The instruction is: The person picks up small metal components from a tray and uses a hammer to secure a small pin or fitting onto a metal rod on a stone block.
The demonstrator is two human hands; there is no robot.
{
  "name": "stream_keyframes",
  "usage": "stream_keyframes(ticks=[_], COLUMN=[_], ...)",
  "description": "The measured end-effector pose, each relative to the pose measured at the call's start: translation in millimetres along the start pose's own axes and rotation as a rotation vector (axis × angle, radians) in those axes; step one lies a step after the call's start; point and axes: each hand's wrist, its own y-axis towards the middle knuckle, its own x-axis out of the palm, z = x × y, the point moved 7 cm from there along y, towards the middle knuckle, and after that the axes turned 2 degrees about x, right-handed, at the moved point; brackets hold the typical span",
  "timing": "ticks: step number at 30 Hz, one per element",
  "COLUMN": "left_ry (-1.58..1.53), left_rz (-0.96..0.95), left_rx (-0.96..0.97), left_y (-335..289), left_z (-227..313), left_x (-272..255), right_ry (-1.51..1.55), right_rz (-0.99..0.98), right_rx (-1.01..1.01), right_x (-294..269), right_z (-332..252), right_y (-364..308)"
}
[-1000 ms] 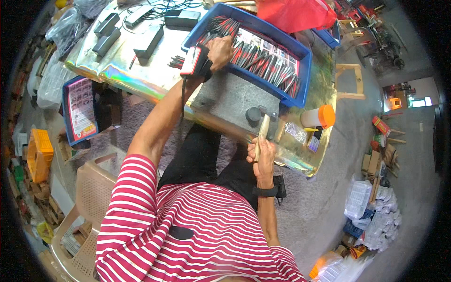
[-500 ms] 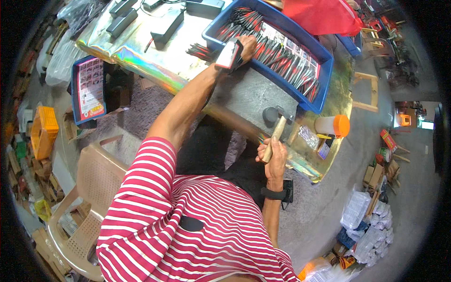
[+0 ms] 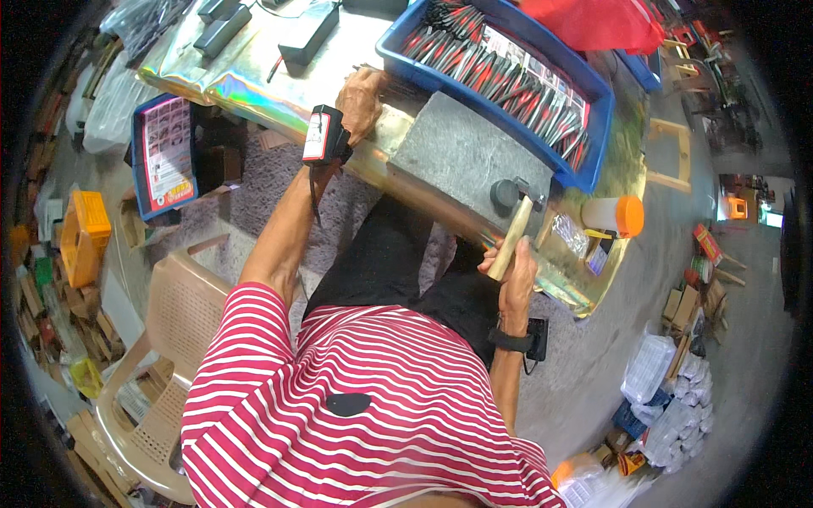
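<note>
The person's striped red-and-white shirt (image 3: 373, 398) and black trousers (image 3: 368, 254) are nearest, with a tan plastic chair (image 3: 190, 296) on the left. The right hand (image 3: 515, 264) is closed around the wooden handle of a hammer (image 3: 514, 235), just off the table's near edge toward its right corner; the handle slants up, and the head is over the right end of a grey slab (image 3: 457, 140). A black strap (image 3: 512, 341) circles that wrist.

The left hand (image 3: 360, 103) is at the near edge of the table (image 3: 233, 68), left of the slab, its fingers bent over the tabletop; whether it holds anything, I cannot tell. A boxy device (image 3: 318, 135) is strapped to its wrist.

The slab lies along the near edge, with a round black piece (image 3: 506, 196) on its right end. By the near right corner are a clear packet (image 3: 569, 234) and an orange-lidded jar (image 3: 600, 213). Behind the slab, a blue tray (image 3: 600, 144) carries rows of slim red-and-black tools (image 3: 500, 82). Black boxes (image 3: 310, 35) stand farther left, and red cloth (image 3: 597, 27) lies beyond the tray. A wooden stool (image 3: 669, 152) stands past the right edge.
</note>
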Motion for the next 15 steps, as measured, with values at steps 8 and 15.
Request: stream_keyframes(ticks=[8,15], left_ry=[0.078,-0.039], left_rz=[-0.13,-0.034], left_rx=[0.055,0.304], left_y=[1,44], left_z=[-9,28], left_x=[21,12], right_ry=[-0.07,0.081], right_rz=[-0.007,0.008], right_rx=[0.001,0.012], right_x=[-5,-30], right_z=[-2,7], right_y=[-9,-3])
